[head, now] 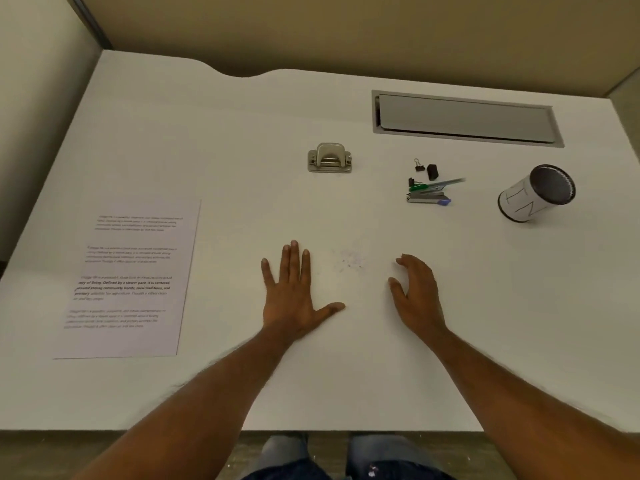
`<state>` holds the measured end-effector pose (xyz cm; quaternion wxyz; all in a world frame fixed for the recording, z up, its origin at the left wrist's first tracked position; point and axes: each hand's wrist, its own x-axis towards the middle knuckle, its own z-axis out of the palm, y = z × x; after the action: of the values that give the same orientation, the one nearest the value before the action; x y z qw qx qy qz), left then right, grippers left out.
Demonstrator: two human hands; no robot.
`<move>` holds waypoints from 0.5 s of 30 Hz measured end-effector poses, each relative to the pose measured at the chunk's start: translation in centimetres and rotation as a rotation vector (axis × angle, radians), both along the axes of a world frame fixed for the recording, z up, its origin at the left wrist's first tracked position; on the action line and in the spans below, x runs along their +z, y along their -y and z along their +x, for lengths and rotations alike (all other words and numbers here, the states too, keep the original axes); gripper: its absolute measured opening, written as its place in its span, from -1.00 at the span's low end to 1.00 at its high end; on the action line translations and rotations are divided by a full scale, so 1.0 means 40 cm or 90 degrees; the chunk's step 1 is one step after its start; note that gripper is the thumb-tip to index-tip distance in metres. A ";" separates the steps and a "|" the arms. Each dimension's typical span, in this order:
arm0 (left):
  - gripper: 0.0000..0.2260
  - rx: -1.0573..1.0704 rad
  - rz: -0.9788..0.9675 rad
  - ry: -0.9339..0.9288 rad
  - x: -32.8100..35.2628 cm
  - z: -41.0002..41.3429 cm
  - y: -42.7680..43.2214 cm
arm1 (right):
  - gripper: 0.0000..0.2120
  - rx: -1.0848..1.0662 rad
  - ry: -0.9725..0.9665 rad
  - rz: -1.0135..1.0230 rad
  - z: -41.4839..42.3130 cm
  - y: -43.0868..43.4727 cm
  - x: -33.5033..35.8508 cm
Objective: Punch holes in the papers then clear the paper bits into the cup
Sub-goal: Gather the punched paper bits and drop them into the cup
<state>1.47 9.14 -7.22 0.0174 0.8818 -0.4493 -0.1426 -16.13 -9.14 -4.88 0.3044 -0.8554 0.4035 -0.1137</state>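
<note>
A sheet of printed paper (128, 278) lies flat at the left of the white desk (242, 133). The metal hole punch (329, 158) stands at the middle back. A small scatter of paper bits (351, 259) lies on the desk between my hands. My left hand (294, 292) rests flat, palm down, with fingers spread, just left of the bits. Right of the bits, my right hand (417, 292) stands on its edge with fingers lightly bent, holding nothing. The cup (535, 194), white outside and dark inside, stands at the right.
A stapler, a green pen and a few binder clips (429, 183) lie in a cluster between the punch and the cup. A grey cable hatch (464, 117) is set into the desk at the back right. The desk's front edge (311, 429) is near my legs.
</note>
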 end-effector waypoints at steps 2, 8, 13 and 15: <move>0.10 -0.026 -0.002 -0.002 0.002 -0.015 0.047 | -0.61 0.022 -0.003 0.001 0.006 0.017 -0.002; 0.07 -0.157 -0.010 -0.006 0.001 -0.038 0.131 | -0.57 0.095 -0.037 -0.018 0.030 0.067 -0.003; 0.07 -0.142 -0.039 0.000 0.011 0.052 0.162 | -0.49 0.117 -0.038 -0.015 0.043 0.088 -0.022; 0.07 -0.102 -0.046 0.005 0.015 0.115 0.184 | -0.47 0.126 -0.045 -0.024 0.040 0.086 -0.037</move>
<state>6.06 1.80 -6.64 0.0355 0.8422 -0.5235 -0.1238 -14.52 -12.57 -6.37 0.2834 -0.9002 0.3251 -0.0605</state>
